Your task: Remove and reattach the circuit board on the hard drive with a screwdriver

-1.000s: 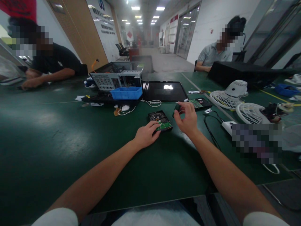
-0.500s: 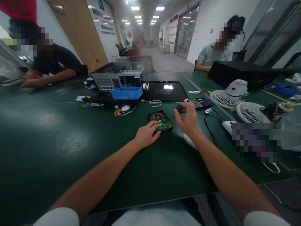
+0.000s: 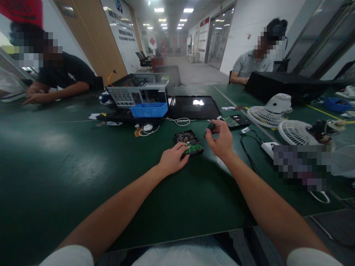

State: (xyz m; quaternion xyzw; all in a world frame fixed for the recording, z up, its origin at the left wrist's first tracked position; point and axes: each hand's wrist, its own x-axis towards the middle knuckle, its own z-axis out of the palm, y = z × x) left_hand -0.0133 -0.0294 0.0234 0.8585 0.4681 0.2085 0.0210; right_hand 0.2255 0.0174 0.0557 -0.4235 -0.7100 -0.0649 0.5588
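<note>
A hard drive [image 3: 194, 147] lies on the green table, its green circuit board and dark metal underside facing up. My left hand [image 3: 172, 159] grips its near left edge, fingertips on top and thumb along the near side. Just to the right of the drive, my right hand [image 3: 222, 139] pinches the dark handle of a small screwdriver [image 3: 210, 128]. Its thin shaft points down beside the drive's right edge; where the tip rests I cannot tell.
Behind the drive stand an opened computer case [image 3: 124, 96], a blue tray [image 3: 149, 110] and a black panel [image 3: 195, 107]. On the right are a second hard drive [image 3: 236, 121], fan parts [image 3: 295, 131], a power strip [image 3: 268, 148] and cables. Two people sit across the table.
Almost nothing differs. The screwdriver handle in my right hand leans slightly more, and the whole view has shifted a little.
</note>
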